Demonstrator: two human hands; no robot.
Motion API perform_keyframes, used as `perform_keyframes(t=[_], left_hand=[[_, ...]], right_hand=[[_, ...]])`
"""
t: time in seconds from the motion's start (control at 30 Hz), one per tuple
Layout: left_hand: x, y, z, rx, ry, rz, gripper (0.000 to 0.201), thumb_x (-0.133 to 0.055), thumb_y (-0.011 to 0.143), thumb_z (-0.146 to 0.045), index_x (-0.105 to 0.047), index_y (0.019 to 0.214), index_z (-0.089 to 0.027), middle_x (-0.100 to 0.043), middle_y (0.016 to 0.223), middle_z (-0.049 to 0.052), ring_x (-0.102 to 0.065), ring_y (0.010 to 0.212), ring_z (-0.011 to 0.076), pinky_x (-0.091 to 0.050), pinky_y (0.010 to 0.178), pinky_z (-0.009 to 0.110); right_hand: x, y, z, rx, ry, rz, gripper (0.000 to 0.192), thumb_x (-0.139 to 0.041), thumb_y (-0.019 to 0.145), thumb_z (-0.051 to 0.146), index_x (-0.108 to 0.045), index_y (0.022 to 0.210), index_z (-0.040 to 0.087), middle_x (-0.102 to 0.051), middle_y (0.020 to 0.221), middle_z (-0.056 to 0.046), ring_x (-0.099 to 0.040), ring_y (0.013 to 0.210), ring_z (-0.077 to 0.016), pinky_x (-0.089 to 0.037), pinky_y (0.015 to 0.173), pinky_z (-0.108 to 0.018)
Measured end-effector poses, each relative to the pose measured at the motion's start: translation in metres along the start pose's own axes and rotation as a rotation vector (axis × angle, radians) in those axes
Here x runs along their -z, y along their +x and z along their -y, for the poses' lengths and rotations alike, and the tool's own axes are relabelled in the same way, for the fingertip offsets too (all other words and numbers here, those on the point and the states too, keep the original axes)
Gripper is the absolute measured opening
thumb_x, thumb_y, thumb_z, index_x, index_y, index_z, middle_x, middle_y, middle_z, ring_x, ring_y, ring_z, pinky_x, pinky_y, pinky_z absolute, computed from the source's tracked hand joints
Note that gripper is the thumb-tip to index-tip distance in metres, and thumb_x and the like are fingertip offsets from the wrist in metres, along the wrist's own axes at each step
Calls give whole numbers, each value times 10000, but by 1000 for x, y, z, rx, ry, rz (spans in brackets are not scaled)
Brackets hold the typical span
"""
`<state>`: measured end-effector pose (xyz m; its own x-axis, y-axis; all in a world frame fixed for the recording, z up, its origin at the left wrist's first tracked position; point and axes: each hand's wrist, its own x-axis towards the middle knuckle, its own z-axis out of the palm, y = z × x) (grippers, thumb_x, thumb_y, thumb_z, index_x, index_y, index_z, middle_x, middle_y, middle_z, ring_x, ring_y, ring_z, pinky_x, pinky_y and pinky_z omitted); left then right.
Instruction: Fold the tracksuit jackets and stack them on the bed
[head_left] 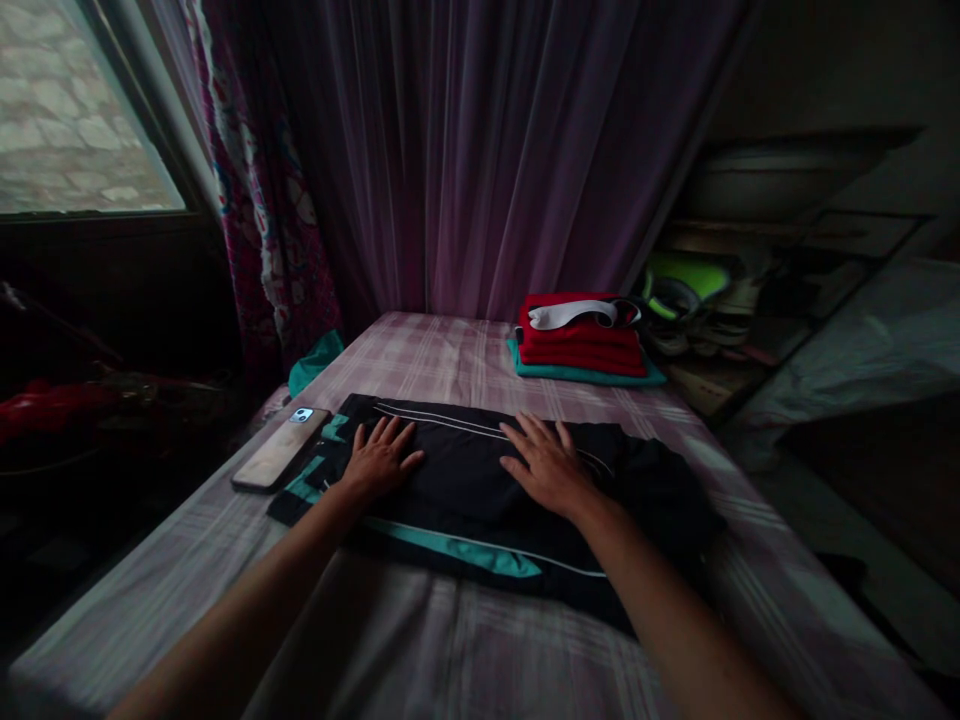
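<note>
Currently the left hand (381,458) and right hand (546,465) lie flat, fingers spread wide and gripping nothing, on the black garment with teal stripes (480,500) laid across the checked bed sheet (450,360). Risk: a smartphone (279,449) touches the garment's left edge; dragging the cloth could push it off the bed.

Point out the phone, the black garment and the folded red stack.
phone (279,449): head view, middle of its back.
black garment (457,470): head view, dark cloth between the hands.
folded red stack (581,350): head view, front folded edge.
</note>
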<state>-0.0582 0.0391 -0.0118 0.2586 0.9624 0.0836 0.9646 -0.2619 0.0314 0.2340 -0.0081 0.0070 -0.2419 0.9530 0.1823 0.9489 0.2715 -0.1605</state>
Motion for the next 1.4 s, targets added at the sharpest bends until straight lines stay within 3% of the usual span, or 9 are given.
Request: perform_keyframes(t=[0.07,0.13,0.73,0.87,0.93,1.03,1.17,1.3,1.4], left_hand=[[-7,-4,5,22,-1,14,651,-382,967,-566,-368,1539,-255,-323,1617,121,-250,1501,344,-143,1194,635],[-9,-6,5,21,-13,10,669,-376,963,-583,-353,1545,-254,-301,1624,130,-231,1507,349,-127,1190,647],[-5,-6,0,38,2,27,667,-374,959,-590,-400,1523,-236,-380,1589,133,-301,1480,351,-129,1192,628],[0,-6,-2,45,14,65,677,-372,957,-589,-391,1527,-226,-378,1590,136,-301,1480,350,-139,1188,625],[7,-4,-1,29,19,83,671,-393,945,-593,-420,1510,-232,-407,1574,140,-346,1456,359,-187,1173,623],[25,6,5,15,-6,115,570,-367,955,-570,-576,1373,-243,-578,1433,138,-551,1291,350,-402,1057,540],[49,32,24,39,26,86,456,-319,989,-404,-702,1123,-196,-723,1161,136,-680,1077,305,-501,892,392],[52,66,50,-25,123,77,418,-405,942,-309,-644,1269,-208,-632,1358,142,-602,1230,317,-448,1011,431],[41,86,71,-75,134,167,513,-477,903,-315,-543,1402,-217,-499,1508,146,-450,1396,319,-327,1132,482]], right_hand=[[-14,-7,0,-69,-24,171,589,-382,985,502,-395,1524,263,-307,1621,-123,-255,1498,-293,-154,1184,-597],[-24,-13,-5,-108,-25,235,613,-346,992,526,-347,1547,267,-279,1632,-119,-227,1509,-286,-133,1191,-589],[-28,-19,-6,-119,11,160,602,-334,996,540,-376,1534,273,-341,1611,-91,-262,1496,-263,-149,1200,-548],[-28,-18,-9,-125,28,101,550,-340,999,518,-464,1482,287,-423,1568,-79,-335,1461,-256,-207,1185,-528],[-23,-17,-18,-201,7,50,480,-325,1008,482,-586,1373,310,-522,1497,-62,-394,1422,-256,-230,1170,-531],[-7,-14,-45,-433,-89,-33,450,-329,1007,448,-698,1205,285,-585,1426,-88,-395,1410,-304,-202,1151,-605],[13,-13,-90,-773,-135,-49,629,-405,940,577,-505,1441,210,-384,1552,-210,-303,1433,-434,-257,1042,-737],[17,-13,-119,-925,-42,91,936,-514,812,723,-332,1544,169,-416,1510,-260,-441,1353,-437,-387,1010,-639],[16,-9,-129,-855,-42,145,881,-609,782,654,-438,1475,137,-570,1368,-262,-571,1243,-392,-465,960,-530]])
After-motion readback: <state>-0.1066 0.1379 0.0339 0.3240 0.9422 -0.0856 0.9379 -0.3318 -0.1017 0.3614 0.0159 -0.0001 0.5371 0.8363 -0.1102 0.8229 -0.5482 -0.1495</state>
